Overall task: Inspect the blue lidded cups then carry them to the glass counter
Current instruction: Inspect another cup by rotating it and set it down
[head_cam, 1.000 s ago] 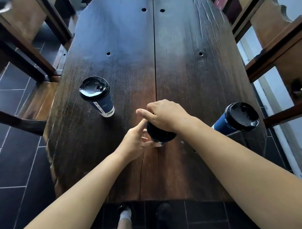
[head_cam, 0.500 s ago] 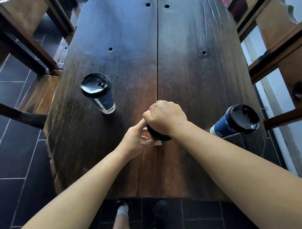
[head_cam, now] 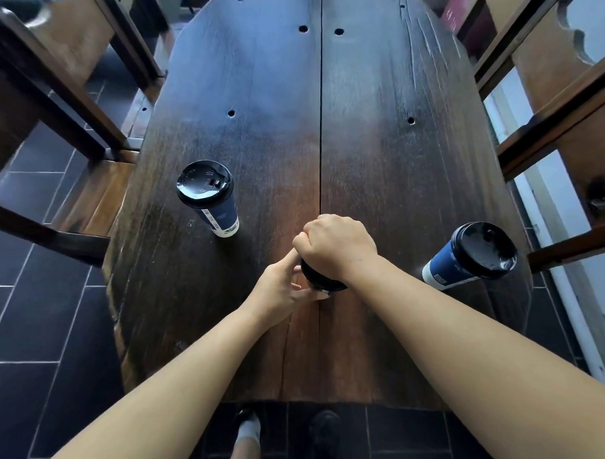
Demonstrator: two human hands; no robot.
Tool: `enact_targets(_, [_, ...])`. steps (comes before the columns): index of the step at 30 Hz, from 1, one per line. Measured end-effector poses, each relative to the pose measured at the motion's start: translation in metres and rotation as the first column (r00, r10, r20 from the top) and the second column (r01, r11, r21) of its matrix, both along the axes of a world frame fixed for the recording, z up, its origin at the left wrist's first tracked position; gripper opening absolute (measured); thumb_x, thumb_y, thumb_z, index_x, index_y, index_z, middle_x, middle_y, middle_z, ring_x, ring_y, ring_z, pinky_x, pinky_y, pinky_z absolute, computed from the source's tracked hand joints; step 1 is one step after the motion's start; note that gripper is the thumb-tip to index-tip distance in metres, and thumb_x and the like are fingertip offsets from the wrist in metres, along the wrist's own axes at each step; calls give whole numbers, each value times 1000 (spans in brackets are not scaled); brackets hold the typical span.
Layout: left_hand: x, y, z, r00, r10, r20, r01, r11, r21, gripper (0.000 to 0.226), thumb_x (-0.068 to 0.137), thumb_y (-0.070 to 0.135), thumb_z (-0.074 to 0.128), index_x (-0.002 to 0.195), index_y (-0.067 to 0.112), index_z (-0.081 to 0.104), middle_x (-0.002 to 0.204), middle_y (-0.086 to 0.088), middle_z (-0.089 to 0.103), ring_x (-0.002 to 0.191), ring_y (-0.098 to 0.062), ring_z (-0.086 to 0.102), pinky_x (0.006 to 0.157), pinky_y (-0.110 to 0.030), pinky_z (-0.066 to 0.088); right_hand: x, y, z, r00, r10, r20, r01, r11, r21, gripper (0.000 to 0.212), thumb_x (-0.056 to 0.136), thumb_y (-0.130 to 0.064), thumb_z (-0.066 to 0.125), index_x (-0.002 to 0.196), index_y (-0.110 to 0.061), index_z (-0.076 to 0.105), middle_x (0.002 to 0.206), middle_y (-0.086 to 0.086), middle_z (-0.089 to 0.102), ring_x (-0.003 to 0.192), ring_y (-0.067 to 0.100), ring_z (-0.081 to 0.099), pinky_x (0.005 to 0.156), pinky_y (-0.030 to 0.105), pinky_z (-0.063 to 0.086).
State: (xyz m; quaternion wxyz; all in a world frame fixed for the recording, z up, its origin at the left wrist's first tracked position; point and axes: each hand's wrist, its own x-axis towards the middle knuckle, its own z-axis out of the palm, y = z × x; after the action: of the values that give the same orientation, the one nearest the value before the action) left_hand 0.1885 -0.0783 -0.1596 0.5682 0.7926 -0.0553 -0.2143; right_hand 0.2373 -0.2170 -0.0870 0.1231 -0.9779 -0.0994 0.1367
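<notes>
While checking the middle cup's lid: press evenly, brace low.

Right hand [head_cam: 336, 246] closed over lid of middle cup [head_cam: 321, 281] at table [head_cam: 381, 184] centre; left hand [head_cam: 280, 290] curled against its side. Second cup [head_cam: 209, 198] at ten o'clock, third cup [head_cam: 471, 257] at three, both untouched.

A long dark wooden plank table [head_cam: 365, 169] carries three blue paper cups with black lids: one [head_cam: 211, 198] left of the fingers [head_cam: 302, 238], one [head_cam: 471, 257] right, one [head_cam: 321, 281] beneath them.
</notes>
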Motion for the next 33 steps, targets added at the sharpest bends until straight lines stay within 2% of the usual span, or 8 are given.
enact_targets(7, [-1, 0, 7, 1000, -21, -10, 21, 1000, 2, 64, 76, 17, 88, 128, 38, 58, 96, 23, 70, 91, -2, 64, 85, -52, 54, -1, -4, 3, 995, -94, -22, 95, 989, 109, 47, 98, -52, 41, 91, -13, 66, 101, 5, 66, 94, 25, 62, 77, 39, 48])
enact_targets(11, [0, 3, 21, 998, -58, -5, 58, 998, -11, 62, 77, 16, 87, 129, 36, 60, 102, 20, 70, 94, -5, 66, 82, -37, 59, 1, -14, 19, 976, -207, -71, 219, 932, 289, 46, 97, -59, 46, 90, -19, 69, 94, 0, 68, 92, 22, 64, 81, 38, 52])
enact_targets(15, [-4, 6, 44, 999, -38, 6, 38, 999, -38, 64, 79, 19, 87, 134, 34, 58, 117, 10, 73, 102, -19, 71, 81, -26, 57, -2, -28, 50, 966, -219, -133, 256, 854, 453, 41, 100, -51, 53, 92, -16, 72, 81, -3, 65, 80, 16, 61, 70, 30, 43])
enact_targets(17, [-7, 5, 61, 1000, -26, 12, 27, 998, -60, 63, 79, 20, 88, 133, 33, 59, 117, 9, 73, 99, -21, 71, 83, -30, 59, -9, -35, 65, 953, -228, -199, 301, 779, 551, 38, 100, -48, 55, 95, -14, 73, 79, -6, 65, 77, 13, 60, 71, 31, 46])
enact_targets(21, [-17, 0, 98, 1000, -15, 5, 15, 994, -110, 60, 75, 34, 84, 130, 29, 62, 116, 2, 74, 100, -25, 72, 88, -43, 61, -26, -43, 93, 925, -226, -306, 380, 564, 733, 30, 98, -42, 61, 111, -16, 70, 100, -1, 72, 90, 10, 65, 83, 29, 50])
enact_targets(24, [-23, 0, 127, 1000, 21, 20, -17, 988, -154, 59, 74, 46, 81, 127, 30, 63, 116, 2, 75, 105, -25, 70, 93, -48, 59, -36, -42, 115, 925, -229, -304, 378, 453, 807, 45, 87, -48, 61, 120, -18, 66, 113, 2, 72, 104, 14, 67, 92, 30, 52])
enact_targets(27, [-29, 2, 155, 998, 47, 41, -38, 979, -199, 60, 77, 52, 79, 129, 30, 62, 120, -2, 74, 111, -32, 70, 98, -57, 55, -45, -41, 139, 936, -217, -278, 343, 377, 861, 56, 83, -51, 61, 129, -20, 64, 123, 3, 71, 114, 15, 67, 96, 29, 52])
enact_targets(33, [-39, 5, 211, 991, 96, 90, -68, 959, -275, 55, 81, 49, 75, 127, 21, 64, 119, -8, 75, 108, -32, 73, 96, -55, 57, -59, -43, 183, 948, -189, -256, 301, 274, 913, 78, 72, -60, 70, 138, -21, 57, 131, 7, 68, 122, 20, 66, 104, 36, 52])
